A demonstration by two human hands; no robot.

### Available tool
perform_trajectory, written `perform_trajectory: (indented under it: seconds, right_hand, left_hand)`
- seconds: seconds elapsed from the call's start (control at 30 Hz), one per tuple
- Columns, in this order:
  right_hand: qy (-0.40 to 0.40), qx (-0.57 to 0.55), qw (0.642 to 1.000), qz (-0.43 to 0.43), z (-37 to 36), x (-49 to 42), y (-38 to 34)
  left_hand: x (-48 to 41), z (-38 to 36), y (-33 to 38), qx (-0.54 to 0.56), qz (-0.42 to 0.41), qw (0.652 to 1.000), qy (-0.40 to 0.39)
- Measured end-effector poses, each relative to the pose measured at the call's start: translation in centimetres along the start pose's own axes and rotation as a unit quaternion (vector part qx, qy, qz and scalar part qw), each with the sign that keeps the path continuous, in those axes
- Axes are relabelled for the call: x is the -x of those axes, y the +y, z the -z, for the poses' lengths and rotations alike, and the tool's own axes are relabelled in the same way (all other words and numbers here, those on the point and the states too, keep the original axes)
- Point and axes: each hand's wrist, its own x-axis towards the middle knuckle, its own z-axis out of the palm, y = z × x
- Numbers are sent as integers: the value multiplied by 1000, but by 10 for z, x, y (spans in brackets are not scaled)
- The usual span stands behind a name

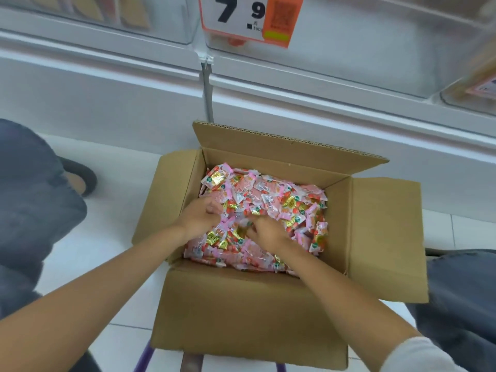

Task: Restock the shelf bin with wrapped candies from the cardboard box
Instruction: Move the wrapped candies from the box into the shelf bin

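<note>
- The cardboard box (241, 312) is seen on the floor (115, 210) below the shelves, with all four flaps folded out.
- The wrapped candies (295, 208) are found inside the box. It is filled with them from wall to wall, so it is judged that only little, if anything, was taken out.
- The left hand (200, 216) is placed in the pile near the left wall of the box. Its fingers are curled into the candies, and some of them are gripped.
- The right hand (264, 233) is placed just beside it, near the middle of the box and a little closer to the near wall. Its fingers are also curled around a few candies.
- The shelf bin (362, 63) is seen above, well apart from both hands, behind the price tag (241, 17). How full it is cannot be told, because its clear wall is blurred.
- The step in hand is judged to be the gathering of a handful. The lifting, the carrying up to the bin and the dropping are not yet done, and many more handfuls are expected to be needed.
</note>
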Motion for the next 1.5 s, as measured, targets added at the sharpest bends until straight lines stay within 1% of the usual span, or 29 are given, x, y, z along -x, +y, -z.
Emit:
perform_trajectory:
  seconds: [0.03,0.07,0.1,0.13,0.2,0.23,0.27,0.33,0.37,0.4,0.43,0.47,0.53,0.67,0.73,0.8,0.83,0.9,0.97,1.0,1.03,1.1,1.17,1.2,1.23,1.3,1.37,1.43,1.5]
  right_hand:
    - [19,-101,994,-40,10,0,-4]
    - [30,-218,972,-77,20,1,-11]
    - [27,-324,941,-95,31,1,-19]
    - [16,-398,912,-94,42,2,-27]
    - [-30,-455,887,-68,61,4,-38]
    - [-35,-480,874,-66,66,3,-41]
    - [-13,-500,862,-79,70,0,-43]
    - [99,-478,862,-141,68,-17,-37]
    - [150,-446,865,-175,65,-26,-33]
    - [179,-424,864,-204,62,-34,-31]
    - [185,-415,863,-220,57,-43,-31]
    - [174,-392,875,-225,52,-50,-33]
    - [159,-338,902,-217,42,-60,-37]
    - [168,-330,911,-184,45,-53,-41]
    - [194,-324,917,-130,63,-36,-46]
    - [220,-315,921,-61,80,-18,-54]
    - [223,-299,927,-24,85,-11,-59]
    - [209,-243,947,34,86,-1,-68]
    - [184,-178,965,60,82,4,-75]
    - [177,-162,969,65,82,7,-79]
    - [165,-167,970,61,81,9,-81]
    - [121,-238,963,48,82,16,-83]
    - [53,-356,932,31,88,22,-82]
    - [35,-407,913,10,92,24,-76]
    - [42,-427,903,-16,97,24,-66]
    - [114,-370,918,-81,108,25,-32]
    - [156,-282,935,-149,110,23,12]
    - [131,-196,951,-198,101,19,47]
    - [86,-94,975,-183,83,10,72]
  left_hand:
    - [0,0,2,14,-2,1000,-2]
    - [0,0,4,34,-3,999,-15]
    - [0,-1,6,70,2,997,-41]
    - [1,-2,8,122,12,990,-77]
    - [0,-6,11,201,24,972,-119]
    - [-1,-6,11,213,24,972,-101]
    - [-3,-5,10,215,29,974,-65]
    - [-9,1,4,200,40,979,-4]
    - [-10,5,1,192,37,981,4]
    - [-10,7,0,185,33,982,6]
    - [-11,10,-2,179,28,983,11]
    - [-11,12,-3,172,21,985,19]
    - [-10,15,-2,146,4,989,37]
    - [-13,24,-6,20,-40,993,106]
    - [-11,27,-2,-1,-43,991,123]
    - [-11,27,5,11,-37,991,126]
    - [-10,26,11,30,-25,991,125]
    - [-6,21,22,123,0,987,100]
    - [0,15,32,245,16,969,42]
    - [2,12,36,282,12,959,15]
    - [3,10,37,289,4,957,-8]
    - [6,10,35,250,-14,967,-49]
    - [5,12,26,211,-20,975,-66]
    - [3,13,21,210,-22,975,-63]
    - [0,14,17,217,-18,975,-51]
    - [-9,15,10,230,9,973,-30]
    - [-13,12,12,243,21,969,-44]
    - [-12,5,20,260,16,964,-57]
    - [-16,-5,17,271,23,960,-61]
